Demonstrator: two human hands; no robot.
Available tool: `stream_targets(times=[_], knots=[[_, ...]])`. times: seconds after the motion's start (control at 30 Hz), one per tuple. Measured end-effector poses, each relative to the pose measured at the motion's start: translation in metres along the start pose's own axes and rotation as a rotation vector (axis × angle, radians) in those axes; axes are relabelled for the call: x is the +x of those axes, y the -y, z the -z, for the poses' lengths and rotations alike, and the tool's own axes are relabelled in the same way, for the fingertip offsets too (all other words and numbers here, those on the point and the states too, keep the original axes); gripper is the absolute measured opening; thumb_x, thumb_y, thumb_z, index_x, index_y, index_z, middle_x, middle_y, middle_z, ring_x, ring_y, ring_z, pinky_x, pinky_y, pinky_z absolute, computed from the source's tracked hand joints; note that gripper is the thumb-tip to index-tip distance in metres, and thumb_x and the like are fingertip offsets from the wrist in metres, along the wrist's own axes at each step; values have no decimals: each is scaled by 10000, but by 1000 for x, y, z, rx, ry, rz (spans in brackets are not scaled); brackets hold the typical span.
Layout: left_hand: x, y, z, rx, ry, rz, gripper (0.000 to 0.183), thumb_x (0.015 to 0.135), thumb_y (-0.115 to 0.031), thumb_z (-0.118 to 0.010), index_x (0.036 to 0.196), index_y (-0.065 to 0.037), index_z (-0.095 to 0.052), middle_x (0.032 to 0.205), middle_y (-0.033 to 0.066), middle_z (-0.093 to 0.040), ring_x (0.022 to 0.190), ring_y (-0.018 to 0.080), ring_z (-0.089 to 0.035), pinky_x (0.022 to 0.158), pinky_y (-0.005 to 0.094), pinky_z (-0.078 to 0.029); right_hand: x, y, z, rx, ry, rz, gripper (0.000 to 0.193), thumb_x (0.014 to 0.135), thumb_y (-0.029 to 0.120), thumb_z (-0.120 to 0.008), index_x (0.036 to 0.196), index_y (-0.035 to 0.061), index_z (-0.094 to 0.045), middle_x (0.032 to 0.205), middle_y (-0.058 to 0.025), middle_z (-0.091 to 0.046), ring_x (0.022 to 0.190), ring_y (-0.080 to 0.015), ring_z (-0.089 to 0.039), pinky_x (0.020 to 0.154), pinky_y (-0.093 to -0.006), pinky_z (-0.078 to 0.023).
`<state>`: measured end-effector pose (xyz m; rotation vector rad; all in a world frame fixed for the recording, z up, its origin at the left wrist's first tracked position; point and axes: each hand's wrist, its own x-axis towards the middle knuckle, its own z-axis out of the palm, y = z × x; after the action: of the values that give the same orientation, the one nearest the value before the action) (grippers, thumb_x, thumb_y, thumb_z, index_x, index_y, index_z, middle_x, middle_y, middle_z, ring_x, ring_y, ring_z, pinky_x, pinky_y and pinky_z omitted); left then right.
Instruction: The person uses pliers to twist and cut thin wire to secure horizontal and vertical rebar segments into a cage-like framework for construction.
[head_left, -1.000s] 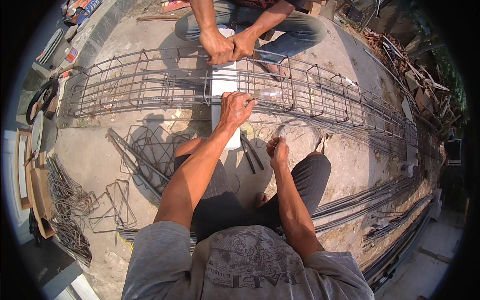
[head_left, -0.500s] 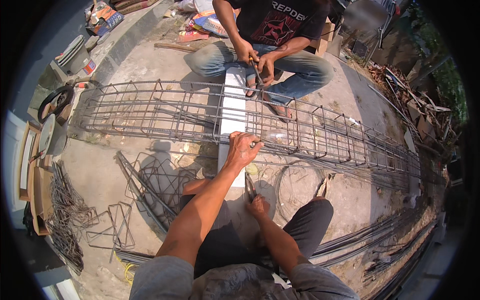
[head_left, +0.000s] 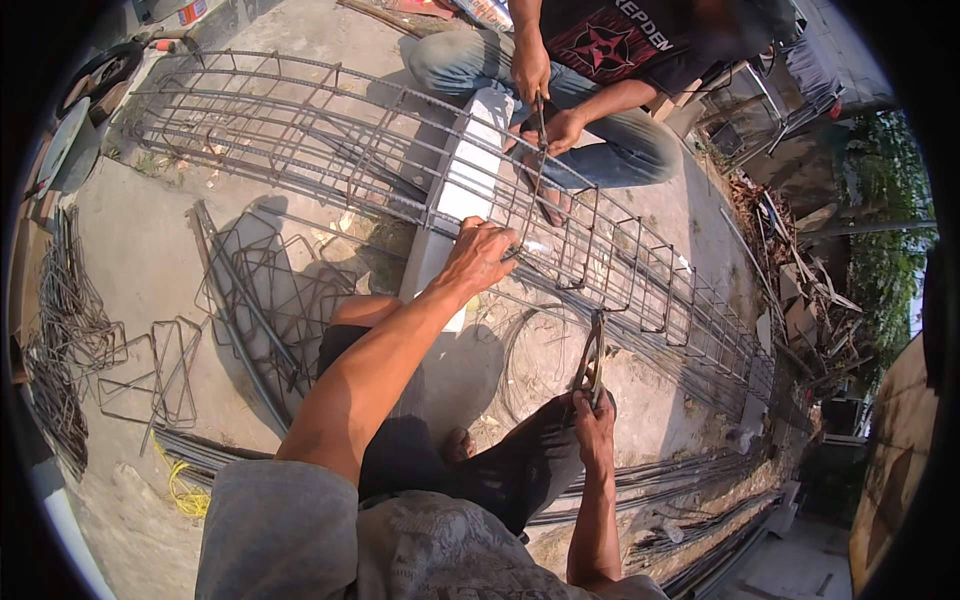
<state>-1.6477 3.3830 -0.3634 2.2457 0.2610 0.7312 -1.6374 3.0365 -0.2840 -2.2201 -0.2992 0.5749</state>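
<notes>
Left hand [head_left: 482,255] curled on rebar cage [head_left: 580,240], likely steadying, hold unclear; right hand [head_left: 595,415], at its five o'clock, grips pincers [head_left: 598,350].

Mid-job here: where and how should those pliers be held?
Probably by the pliers' handles, from the near side, with the right grip closing around both: they spread back toward it, while the narrow head points away.

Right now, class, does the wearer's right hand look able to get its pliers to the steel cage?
Likely yes: the right hand holds the pliers pointing toward the steel cage, and nothing visible blocks them, though depth is uncertain.
</notes>
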Motion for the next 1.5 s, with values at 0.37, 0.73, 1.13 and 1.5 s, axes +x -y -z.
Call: stream_targets(times=[0.37,0.73,1.13,1.5], knots=[[-3,-3,-7,-7,-105,58,258,742,-183,-771,938,-57,-661,781,137,-669,868,320,-607,950,450,-361,52,155,0,-1305,-205,644,826,772,-69,-532,1541,157,-331,1502,-318,-298,1295,-490,-417,1134,-657,-209],[-1,3,-12,-41,-114,65,218,737,-198,-786,894,-75,-699,755,141,-639,854,324,-602,921,441,-377,78,174,-22,-1513,-135,763,707,844,6,-540,1515,133,-354,1498,-328,-297,1237,-530,-474,1091,-693,-259],[-1,3,-10,-37,-97,75,200,733,-188,-779,894,-87,-716,780,119,-644,881,295,-604,921,429,-378,83,182,-18,-1561,-131,726,592,883,25,-535,1446,182,-446,1143,-193,-511,992,-363,-582,823,-526,-441],[-2,5,-13,-1,-140,50,163,730,-201,-790,824,-103,-699,708,95,-645,837,259,-632,942,417,-374,82,195,-22,-1624,-90,775,530,887,39,-535,1403,149,-484,1166,-206,-552,1036,-351,-573,868,-548,-431]])
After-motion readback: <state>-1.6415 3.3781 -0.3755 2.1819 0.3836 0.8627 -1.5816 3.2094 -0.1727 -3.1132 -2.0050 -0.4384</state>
